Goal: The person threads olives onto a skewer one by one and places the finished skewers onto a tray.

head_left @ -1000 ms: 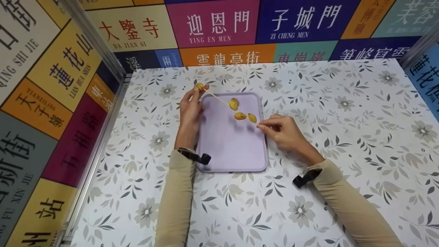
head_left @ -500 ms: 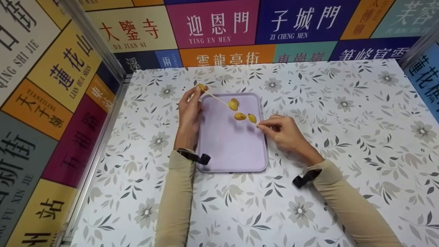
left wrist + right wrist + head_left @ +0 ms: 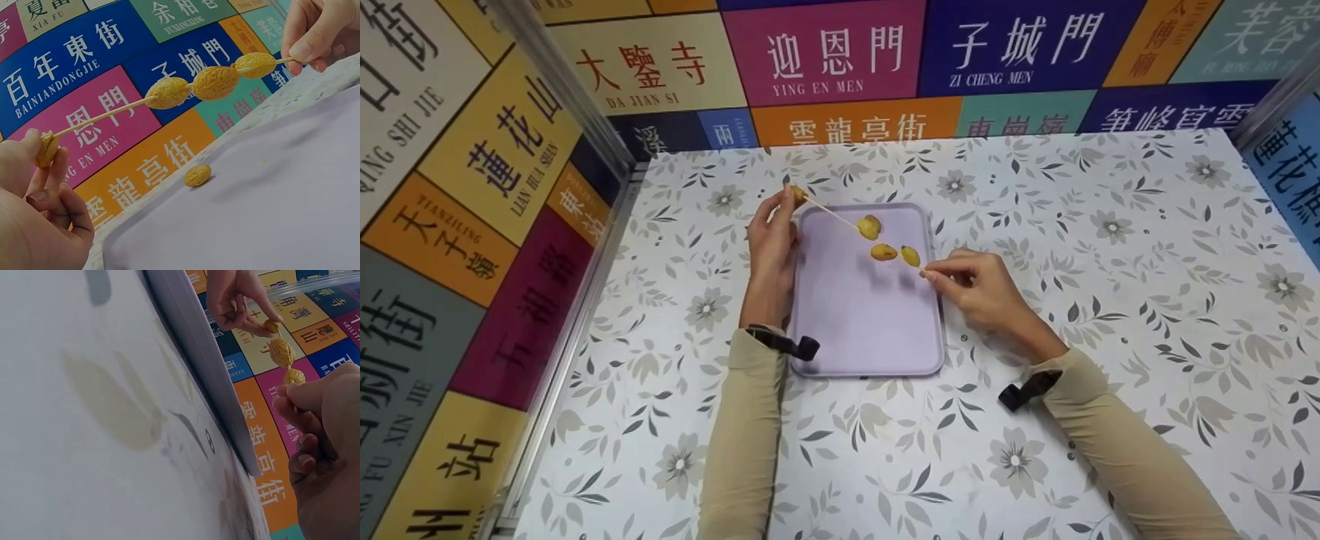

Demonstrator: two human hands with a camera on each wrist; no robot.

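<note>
A thin wooden skewer (image 3: 107, 115) stretches between both hands above a pale purple tray (image 3: 870, 322). Three wrinkled yellow oval fruits are threaded toward its right end, the middle fruit (image 3: 215, 82) being the largest in the left wrist view. My left hand (image 3: 769, 240) pinches another yellow fruit (image 3: 48, 149) between thumb and fingers at the skewer's left tip. At the opposite end, my right hand (image 3: 979, 289) pinches the bare skewer between thumb and forefinger, right beside the last fruit (image 3: 256, 65). A loose yellow fruit (image 3: 197, 175) lies on the tray.
The tray rests on a table (image 3: 885, 457) covered in white leaf-and-flower print. Coloured sign panels (image 3: 825, 52) stand behind the table and along its left side. Black wrist cameras are strapped over both tan sleeves (image 3: 742, 442).
My left hand has shifted slightly left, and its fingers now cover more of the fruit at the skewer's tip. The threaded fruits have moved a little left; my right hand is nearly still.
</note>
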